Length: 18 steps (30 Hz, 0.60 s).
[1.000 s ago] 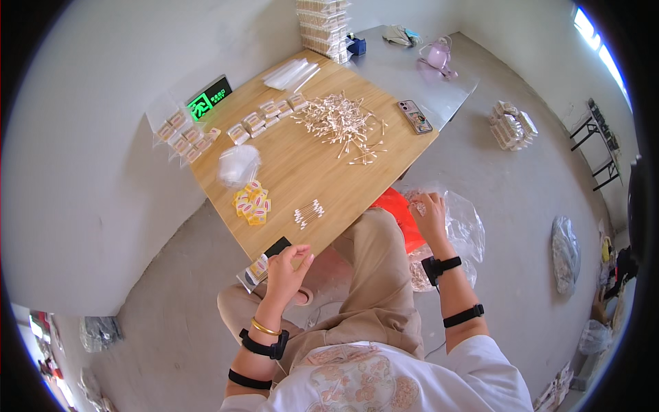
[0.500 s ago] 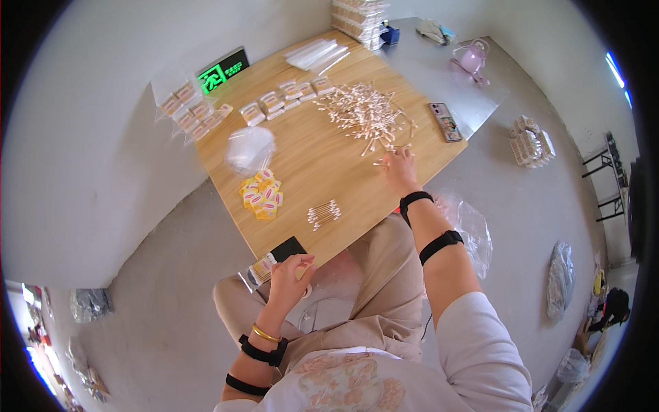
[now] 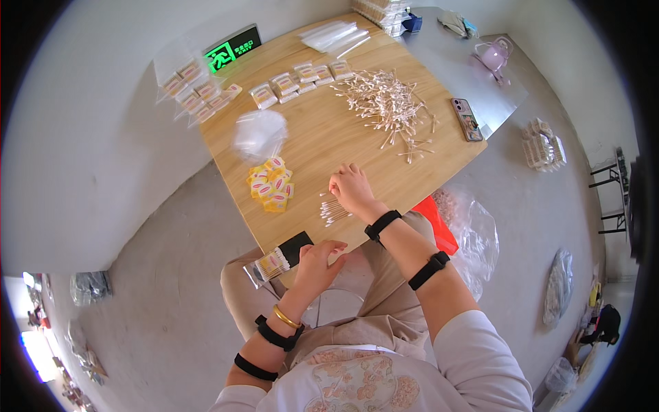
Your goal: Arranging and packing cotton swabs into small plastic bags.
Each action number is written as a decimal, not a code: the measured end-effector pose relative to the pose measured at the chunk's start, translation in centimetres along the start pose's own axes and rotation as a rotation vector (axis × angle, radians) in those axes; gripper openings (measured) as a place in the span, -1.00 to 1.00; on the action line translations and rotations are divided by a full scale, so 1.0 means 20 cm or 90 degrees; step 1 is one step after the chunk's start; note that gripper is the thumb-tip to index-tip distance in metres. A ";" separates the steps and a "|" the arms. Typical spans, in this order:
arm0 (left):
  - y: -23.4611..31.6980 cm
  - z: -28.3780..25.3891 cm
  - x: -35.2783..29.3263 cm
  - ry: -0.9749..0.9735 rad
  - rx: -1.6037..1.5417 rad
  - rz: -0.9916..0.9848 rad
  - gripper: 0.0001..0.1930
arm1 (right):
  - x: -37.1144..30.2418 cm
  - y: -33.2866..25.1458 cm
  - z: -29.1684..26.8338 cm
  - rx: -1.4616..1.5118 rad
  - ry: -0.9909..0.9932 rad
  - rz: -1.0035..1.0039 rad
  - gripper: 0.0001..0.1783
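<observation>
My right hand (image 3: 351, 188) is above the table with its fingers curled together, and what they hold, if anything, is hidden. Just below it lies a small row of cotton swabs (image 3: 333, 211), partly covered by the hand. My left hand (image 3: 320, 266) is at the table's near edge, thumb and fingers apart with nothing visible between them. To its left a clear pack of cotton swabs (image 3: 272, 264) rests by a black flat pad (image 3: 296, 247). A large loose heap of cotton swabs (image 3: 388, 103) lies on the far right of the table.
On the wooden table (image 3: 302, 151) are yellow-and-white cards (image 3: 270, 185), clear plastic bags (image 3: 261, 134), a row of filled packs (image 3: 285, 84), plastic sleeves (image 3: 334, 36) and a phone (image 3: 467, 119). An exit sign (image 3: 233, 49) leans at the back. A red bag (image 3: 439, 223) hangs beside the right edge.
My right hand has moved left and nearer, from the heap's edge to above the small row of swabs. My left hand has shifted slightly right. The view has shifted a little.
</observation>
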<state>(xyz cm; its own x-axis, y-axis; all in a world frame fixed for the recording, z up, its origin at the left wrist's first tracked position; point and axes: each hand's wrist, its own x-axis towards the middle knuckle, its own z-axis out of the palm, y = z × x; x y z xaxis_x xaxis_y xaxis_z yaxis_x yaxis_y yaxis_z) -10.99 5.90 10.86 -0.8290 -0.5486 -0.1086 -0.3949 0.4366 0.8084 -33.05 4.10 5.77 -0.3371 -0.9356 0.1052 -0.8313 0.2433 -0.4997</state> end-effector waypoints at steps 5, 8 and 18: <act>-0.01 -0.02 0.04 0.031 0.012 -0.006 -0.76 | -0.04 0.11 -0.08 0.056 0.068 0.005 -0.81; -0.08 0.02 0.16 0.141 0.086 0.047 -0.70 | -0.12 0.24 -0.19 0.098 0.122 0.084 -0.71; -0.24 0.10 0.45 0.158 0.387 0.056 -0.46 | -0.41 0.29 -0.32 0.263 0.096 0.195 -0.71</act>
<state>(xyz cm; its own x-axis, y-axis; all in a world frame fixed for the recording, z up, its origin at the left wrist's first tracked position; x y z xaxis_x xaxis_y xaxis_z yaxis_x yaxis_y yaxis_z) -17.47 0.32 4.87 -0.7808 -0.6092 0.1387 -0.5438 0.7719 0.3295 -37.92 14.88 7.55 -0.6224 -0.7826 0.0081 -0.4517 0.3508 -0.8203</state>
